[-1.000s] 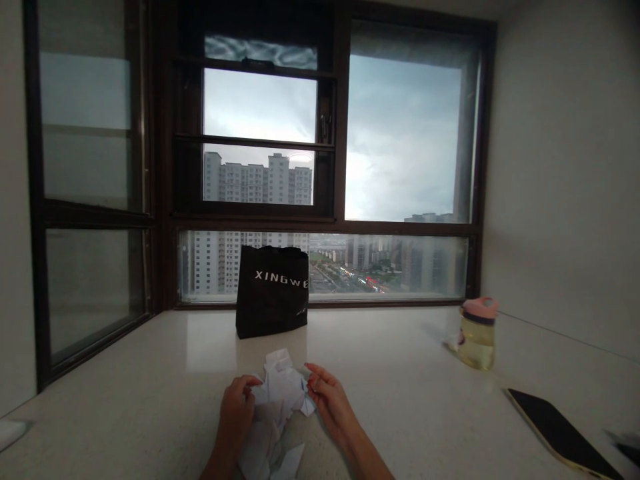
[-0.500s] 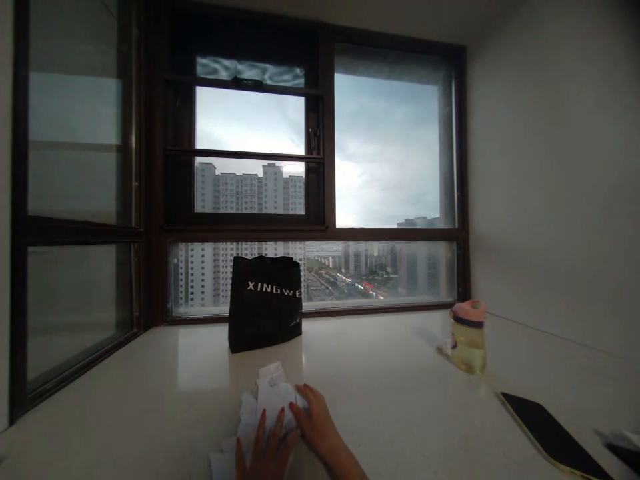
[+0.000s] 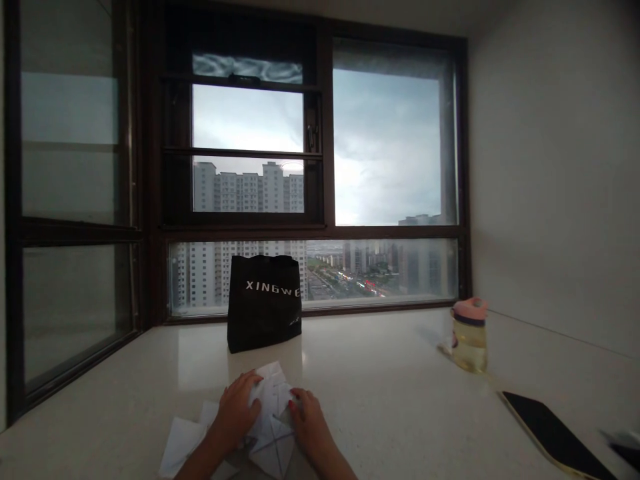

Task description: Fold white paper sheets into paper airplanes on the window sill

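A creased white sheet of paper [image 3: 273, 437] lies spread on the pale countertop [image 3: 390, 393] in front of me, near the bottom middle of the head view. My left hand [image 3: 239, 410] rests on its upper left part with fingers curled down onto it. My right hand [image 3: 311, 427] lies flat on its right side, fingers pressing on the paper. Another part of white paper [image 3: 183, 447] sticks out to the left of my left forearm.
A black paper bag [image 3: 264, 303] with white lettering stands behind the paper against the window. A bottle with a pink lid [image 3: 470, 335] stands at the right. A dark phone [image 3: 547, 423] lies at the right front. Dark window frames close the back and left.
The crumpled paper has been opened out and pressed flatter on the counter. My left hand moved from below the paper onto its upper left; my right hand stays on the right side.
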`<state>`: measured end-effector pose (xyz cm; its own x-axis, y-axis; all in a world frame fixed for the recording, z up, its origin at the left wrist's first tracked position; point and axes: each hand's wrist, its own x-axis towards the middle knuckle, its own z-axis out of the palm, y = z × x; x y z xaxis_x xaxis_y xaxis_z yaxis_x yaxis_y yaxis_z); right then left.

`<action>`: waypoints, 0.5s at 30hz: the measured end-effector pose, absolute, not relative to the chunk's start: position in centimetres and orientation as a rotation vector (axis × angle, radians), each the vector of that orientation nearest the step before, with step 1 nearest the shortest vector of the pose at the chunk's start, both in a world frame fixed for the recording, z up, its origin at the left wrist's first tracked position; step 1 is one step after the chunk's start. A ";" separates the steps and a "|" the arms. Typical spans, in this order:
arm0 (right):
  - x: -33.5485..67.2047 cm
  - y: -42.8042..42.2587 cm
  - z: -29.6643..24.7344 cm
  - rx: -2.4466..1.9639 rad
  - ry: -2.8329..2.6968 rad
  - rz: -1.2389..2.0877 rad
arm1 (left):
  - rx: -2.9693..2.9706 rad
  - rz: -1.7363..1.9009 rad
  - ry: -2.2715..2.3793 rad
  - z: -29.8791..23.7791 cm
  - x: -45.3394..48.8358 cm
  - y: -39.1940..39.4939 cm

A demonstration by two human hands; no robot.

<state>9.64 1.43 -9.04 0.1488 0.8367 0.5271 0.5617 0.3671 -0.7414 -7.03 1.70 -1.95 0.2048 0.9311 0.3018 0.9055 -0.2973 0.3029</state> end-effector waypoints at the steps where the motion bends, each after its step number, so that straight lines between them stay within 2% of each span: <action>1: 9.8 1.6 -9.4 -1.305 -1.505 0.323 | 2.435 0.656 1.798 -2.2 -6.1 1.9; 4: 10.2 2.4 -10.4 -1.318 -1.429 0.345 | 2.579 0.547 1.744 -3.9 -3.3 2.4; 8: 10.6 2.9 -11.2 -1.325 -1.433 0.353 | 2.685 0.577 1.734 -5.6 -1.2 3.0; 15: 10.2 2.4 -11.1 -1.422 -1.602 0.330 | 2.603 0.427 1.823 -6.6 -3.2 3.6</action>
